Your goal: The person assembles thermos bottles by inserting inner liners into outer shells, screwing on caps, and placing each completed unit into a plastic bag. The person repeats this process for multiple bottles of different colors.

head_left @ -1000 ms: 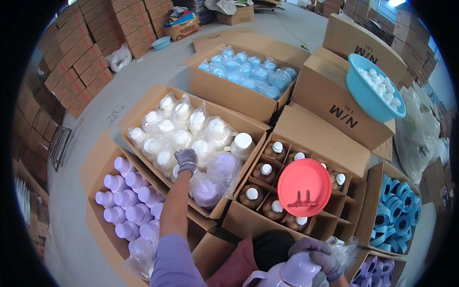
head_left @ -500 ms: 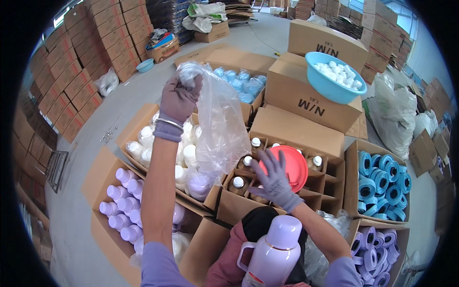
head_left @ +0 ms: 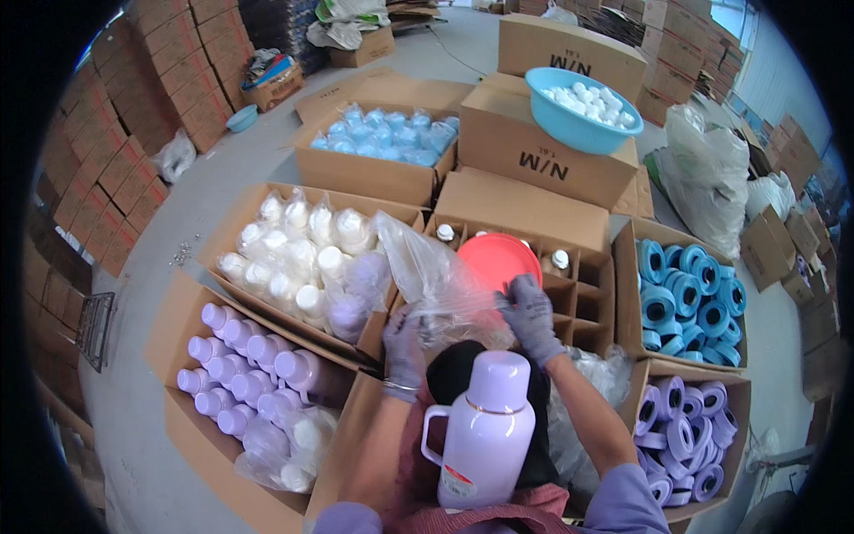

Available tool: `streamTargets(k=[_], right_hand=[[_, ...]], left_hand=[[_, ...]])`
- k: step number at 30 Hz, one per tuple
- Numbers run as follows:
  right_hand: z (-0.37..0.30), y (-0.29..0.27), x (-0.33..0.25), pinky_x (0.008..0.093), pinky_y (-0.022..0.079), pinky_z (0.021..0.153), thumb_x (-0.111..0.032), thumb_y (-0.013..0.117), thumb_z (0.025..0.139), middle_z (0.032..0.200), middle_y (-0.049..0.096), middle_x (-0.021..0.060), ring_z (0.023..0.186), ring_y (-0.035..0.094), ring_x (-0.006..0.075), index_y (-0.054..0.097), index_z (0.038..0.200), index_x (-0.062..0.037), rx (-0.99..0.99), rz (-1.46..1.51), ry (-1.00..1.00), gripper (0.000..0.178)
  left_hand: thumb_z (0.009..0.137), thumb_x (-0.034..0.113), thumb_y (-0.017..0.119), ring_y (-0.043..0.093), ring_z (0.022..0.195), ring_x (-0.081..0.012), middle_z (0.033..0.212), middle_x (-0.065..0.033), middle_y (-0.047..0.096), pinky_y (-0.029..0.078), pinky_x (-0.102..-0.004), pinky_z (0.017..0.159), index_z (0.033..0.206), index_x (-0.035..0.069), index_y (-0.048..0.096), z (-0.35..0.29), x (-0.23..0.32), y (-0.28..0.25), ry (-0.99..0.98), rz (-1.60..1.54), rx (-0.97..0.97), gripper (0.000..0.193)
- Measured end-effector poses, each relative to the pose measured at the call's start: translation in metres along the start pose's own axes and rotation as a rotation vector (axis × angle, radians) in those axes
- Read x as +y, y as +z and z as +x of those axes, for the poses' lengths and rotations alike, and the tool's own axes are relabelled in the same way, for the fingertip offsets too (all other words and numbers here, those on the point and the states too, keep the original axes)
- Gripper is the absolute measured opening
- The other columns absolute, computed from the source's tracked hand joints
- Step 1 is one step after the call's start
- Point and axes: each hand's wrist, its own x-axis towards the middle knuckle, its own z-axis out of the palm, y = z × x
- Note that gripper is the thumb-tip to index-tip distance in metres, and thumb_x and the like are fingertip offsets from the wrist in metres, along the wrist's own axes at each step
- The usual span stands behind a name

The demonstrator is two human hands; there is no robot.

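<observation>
Both my hands wear grey gloves and stretch a clear plastic bag (head_left: pixel 422 267) between them. My left hand (head_left: pixel 405 347) is closed on the bag's near left edge. On the other side my right hand (head_left: pixel 532 316) pinches it beside a red round plastic lid or dish (head_left: pixel 500 260). That red piece lies over a divided carton (head_left: pixel 594 322) with white-capped bottles (head_left: pixel 559 260) in some cells. A lilac thermos flask (head_left: pixel 487 436) with a handle and cup lid stands upright at my lap, below the bag. The bag partly covers the divided carton.
Around me stand open cartons of wrapped white flasks (head_left: pixel 331 262), lilac flasks (head_left: pixel 252 384), blue wrapped pieces (head_left: pixel 391 133), teal rings (head_left: pixel 685 294) and purple rings (head_left: pixel 678 436). A blue basin (head_left: pixel 578 133) of white caps rests on a carton. Stacked boxes (head_left: pixel 169 80) rise at left.
My left hand has come down from the raised position at upper left, bringing the bag in front of me. My right hand has moved from above the red piece onto the bag's edge.
</observation>
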Motion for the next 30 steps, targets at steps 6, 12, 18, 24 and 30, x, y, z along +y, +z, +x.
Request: streamTargets(k=[6, 12, 18, 24, 30], right_hand=[[-0.141, -0.083, -0.052, 0.0474, 0.047, 0.082, -0.018, 0.067, 0.077, 0.098, 0.056, 0.0162, 0.092, 0.056, 0.0362, 0.057, 0.093, -0.0049, 0.101, 0.104, -0.114, 0.023], [-0.292, -0.088, -0.078, 0.0483, 0.047, 0.086, -0.018, 0.065, 0.072, 0.101, 0.058, 0.0121, 0.097, 0.058, 0.0354, 0.058, 0.087, -0.0091, -0.282, -0.015, -0.367, 0.02], [-0.344, -0.102, -0.07, 0.0441, 0.046, 0.084, -0.027, 0.067, 0.077, 0.103, 0.06, 0.0103, 0.096, 0.057, 0.032, 0.066, 0.095, -0.0122, -0.76, 0.086, -0.157, 0.023], [-0.331, -0.099, -0.071, 0.0404, 0.047, 0.077, -0.021, 0.069, 0.08, 0.099, 0.059, 0.0126, 0.09, 0.059, 0.0297, 0.066, 0.091, -0.0083, -0.715, 0.228, -0.128, 0.017], [-0.195, -0.035, -0.157, 0.0417, 0.049, 0.079, -0.012, 0.064, 0.081, 0.093, 0.062, 0.0155, 0.085, 0.061, 0.0325, 0.061, 0.088, -0.0025, -0.545, 0.55, -0.301, 0.012]], left_hand=[[0.087, 0.012, 0.073, 0.067, 0.094, -0.0168, 0.099, -0.0091, 0.072, 0.052, -0.031, 0.086, 0.11, 0.0, 0.071, -0.085, 0.09, -0.055, 0.019, 0.498, -0.946, 0.026], [0.092, 0.022, 0.07, 0.065, 0.099, -0.0157, 0.104, -0.0048, 0.073, 0.05, -0.0333, 0.093, 0.11, 0.004, 0.072, -0.117, 0.07, -0.123, -0.405, 0.66, -0.942, 0.025], [0.096, 0.029, 0.065, 0.06, 0.116, -0.0198, 0.129, -0.011, 0.062, 0.047, -0.0352, 0.101, 0.135, 0.002, 0.055, -0.1, 0.105, -0.107, -0.323, 0.822, -0.755, 0.048], [0.095, 0.023, 0.059, 0.061, 0.113, -0.0266, 0.131, -0.0127, 0.06, 0.051, -0.0409, 0.094, 0.141, 0.007, 0.045, -0.123, 0.049, -0.152, -0.216, 0.918, -0.763, 0.051], [0.095, 0.019, 0.057, 0.066, 0.104, -0.0275, 0.122, -0.0102, 0.066, 0.051, -0.0417, 0.096, 0.129, 0.006, 0.054, -0.237, 0.038, -0.279, -0.529, -0.112, 0.05, 0.036]])
